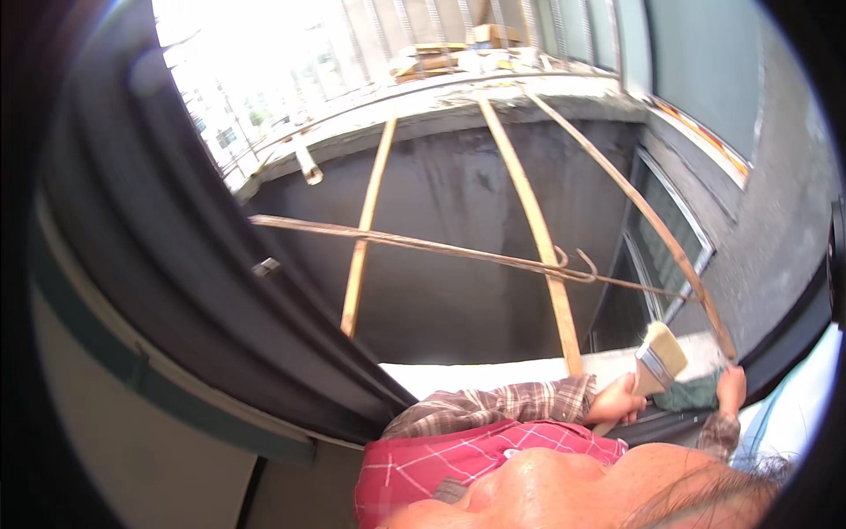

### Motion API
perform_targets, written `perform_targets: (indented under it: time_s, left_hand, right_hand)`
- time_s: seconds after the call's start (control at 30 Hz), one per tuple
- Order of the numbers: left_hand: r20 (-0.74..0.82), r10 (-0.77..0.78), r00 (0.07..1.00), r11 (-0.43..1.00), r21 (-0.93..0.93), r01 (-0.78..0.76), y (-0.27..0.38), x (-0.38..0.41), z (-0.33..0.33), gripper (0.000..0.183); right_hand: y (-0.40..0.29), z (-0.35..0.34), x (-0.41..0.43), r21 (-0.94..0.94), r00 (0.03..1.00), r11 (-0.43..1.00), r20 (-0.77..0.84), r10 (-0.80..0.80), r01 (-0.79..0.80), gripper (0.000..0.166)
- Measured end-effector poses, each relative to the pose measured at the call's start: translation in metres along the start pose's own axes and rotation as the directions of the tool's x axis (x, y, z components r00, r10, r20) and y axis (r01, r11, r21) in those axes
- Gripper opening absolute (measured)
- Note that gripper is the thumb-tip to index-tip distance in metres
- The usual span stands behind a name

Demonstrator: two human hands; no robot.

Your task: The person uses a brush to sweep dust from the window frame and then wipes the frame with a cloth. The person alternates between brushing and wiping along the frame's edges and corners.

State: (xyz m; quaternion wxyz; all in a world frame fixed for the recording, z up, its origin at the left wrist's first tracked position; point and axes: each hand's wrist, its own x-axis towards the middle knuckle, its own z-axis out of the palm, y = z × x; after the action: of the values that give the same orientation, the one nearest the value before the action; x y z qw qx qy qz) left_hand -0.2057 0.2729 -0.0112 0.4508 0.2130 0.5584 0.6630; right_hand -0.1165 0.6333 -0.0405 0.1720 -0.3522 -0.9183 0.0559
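Observation:
My left hand (616, 401), in a plaid sleeve, grips the handle of a wide flat brush (653, 364); its pale bristles point up and a metal ferrule shows. To its right, my right hand (732, 389) is closed on a dark green cloth (689, 393), which lies against the ledge behind the brush. The lower end of a wooden strip comes down close to my right hand. A white sill (462, 378) runs beyond my left forearm.
Beyond the sill is a deep opening with dark walls (449, 178). Several wooden strips (522, 192) span it, crossed by a long thin pole (423, 243) with hooks. A dark curtain (198, 264) hangs at the left; metal bars and stacked wood stand at the far ledge (436, 99). A window (667, 231) is at right.

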Motion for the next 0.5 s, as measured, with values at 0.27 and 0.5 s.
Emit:
perform_targets:
  time_s: [0.27,0.5]
  left_hand:
    - [0.116,0.011,0.993,0.997,0.076,-0.02,0.02,0.01,0.004,0.015]
    - [0.127,0.003,0.992,0.999,0.053,-0.01,0.015,0.003,0.006,0.019]
  right_hand:
    - [-0.03,-0.026,-0.007,0.076,0.942,0.947,-0.105,0.318,-0.311,0.02]
    - [-0.016,-0.017,-0.007,0.176,0.901,0.937,-0.268,0.34,-0.301,0.028]
